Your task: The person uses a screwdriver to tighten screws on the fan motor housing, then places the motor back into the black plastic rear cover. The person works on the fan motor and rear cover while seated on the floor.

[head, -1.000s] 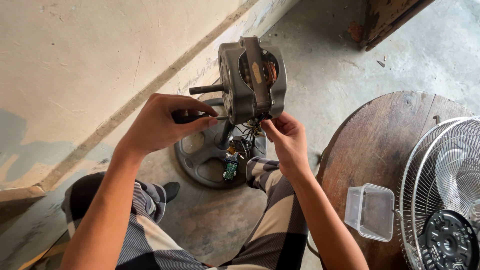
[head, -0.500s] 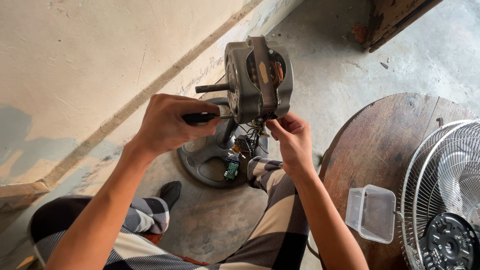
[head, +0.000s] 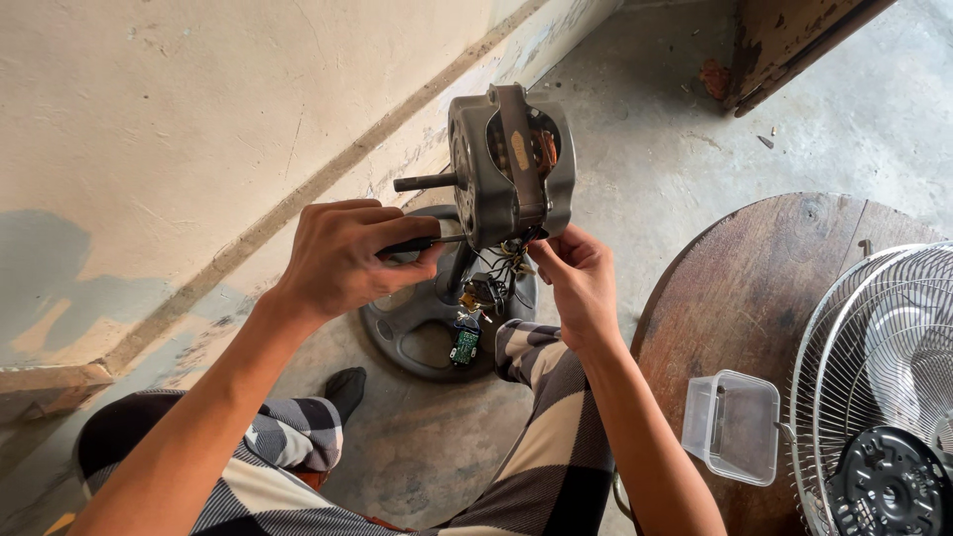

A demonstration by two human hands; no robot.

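Observation:
A grey fan motor [head: 511, 164] with a protruding shaft stands on a post above a round grey fan base [head: 417, 323] on the floor. My left hand [head: 352, 253] grips a dark-handled screwdriver [head: 427, 241], its tip against the motor's lower left side. My right hand [head: 576, 278] pinches the wires under the motor. Loose wires and a small green circuit board [head: 465, 342] hang below the motor.
A round wooden table [head: 764, 288] is at the right, holding a clear plastic box [head: 733, 425] and a wire fan guard [head: 879, 387]. A plastered wall runs along the left. A wooden door corner [head: 784, 45] is at the top right. My checked trouser legs are below.
The view shifted slightly; both hands stay at the motor, the left still on the screwdriver. My left knee has moved out of the lower middle.

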